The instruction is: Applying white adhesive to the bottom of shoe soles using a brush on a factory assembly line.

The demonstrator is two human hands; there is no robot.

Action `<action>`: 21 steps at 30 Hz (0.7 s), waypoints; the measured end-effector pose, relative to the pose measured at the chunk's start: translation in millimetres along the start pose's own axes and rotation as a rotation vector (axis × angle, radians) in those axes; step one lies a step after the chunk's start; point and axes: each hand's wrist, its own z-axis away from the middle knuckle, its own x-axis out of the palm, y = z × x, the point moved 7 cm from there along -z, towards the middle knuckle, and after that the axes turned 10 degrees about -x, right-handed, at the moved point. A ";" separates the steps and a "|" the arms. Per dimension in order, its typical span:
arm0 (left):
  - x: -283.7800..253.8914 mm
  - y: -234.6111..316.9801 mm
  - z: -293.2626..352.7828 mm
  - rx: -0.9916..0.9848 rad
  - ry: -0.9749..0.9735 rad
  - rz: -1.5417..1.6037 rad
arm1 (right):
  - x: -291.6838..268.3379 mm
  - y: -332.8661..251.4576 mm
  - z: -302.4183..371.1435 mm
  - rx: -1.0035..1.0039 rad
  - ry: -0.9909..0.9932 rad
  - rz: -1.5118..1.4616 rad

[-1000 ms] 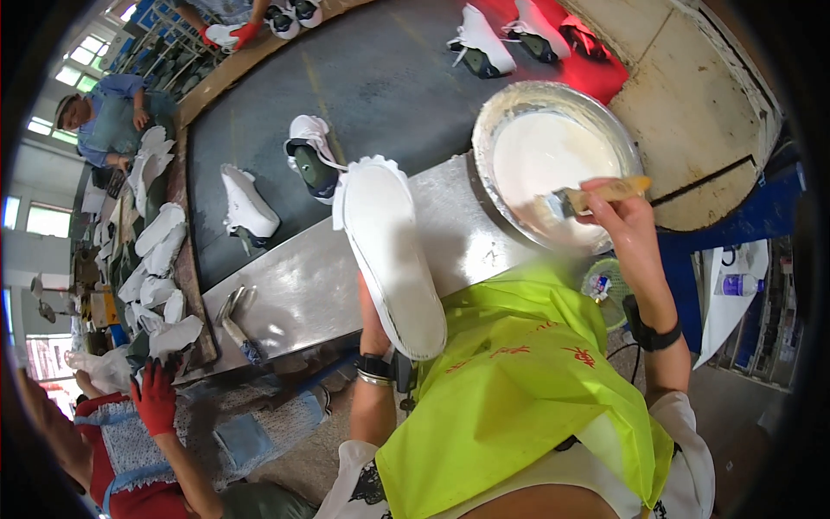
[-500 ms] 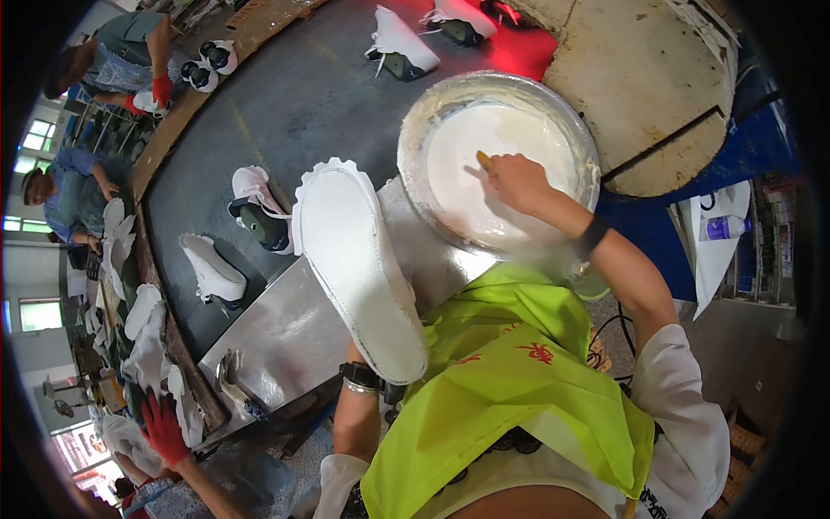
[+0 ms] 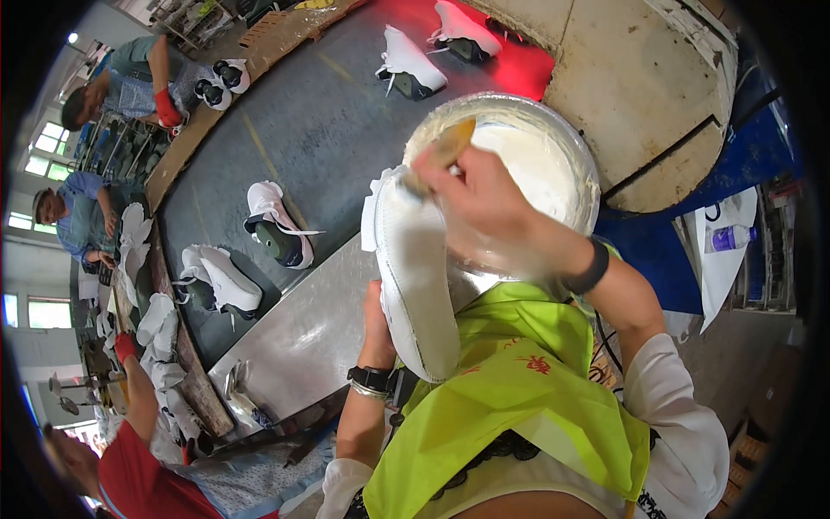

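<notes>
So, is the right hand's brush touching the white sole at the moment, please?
Yes, the right hand presses the brush against the toe end of the white sole.

White sneakers (image 3: 275, 227) lie on the grey conveyor belt (image 3: 328, 130); co-workers (image 3: 130, 73) stand alongside.

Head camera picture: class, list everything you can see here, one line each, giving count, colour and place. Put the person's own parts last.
Shoe sole: one, white, held up in front of the chest.
Brush: one, tan handle, at the sole's top end.
Bowl: one, metal, filled with white paste, beyond the sole.
Steel worktop: one, grey, under the sole.
Conveyor belt: one, dark grey, beyond the worktop.
Shoes on the belt: at least four, white, spread along it.
Bottle: one, clear plastic, far right.
Co-workers: three, along the left edge.
Apron: one, yellow-green, on the person.
Left hand: one, grip behind the sole.
Right hand: one, grip on the brush.
</notes>
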 end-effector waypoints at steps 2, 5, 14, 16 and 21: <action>3.3 0.6 -1.0 -0.013 0.012 0.002 | 11.0 -3.6 19.8 0.145 -0.136 0.008; 1.6 -2.1 -0.7 -0.053 -0.011 -0.021 | 17.1 -8.2 22.9 0.175 -0.207 -0.108; 6.3 5.8 16.5 0.011 0.059 -0.055 | -27.0 31.8 29.1 0.173 0.142 0.178; 6.6 11.5 20.2 0.063 0.087 -0.108 | -21.4 39.4 59.5 0.226 0.172 -0.016; -10.6 6.0 11.7 0.063 -0.059 0.033 | -25.4 11.8 41.0 0.144 0.203 -0.005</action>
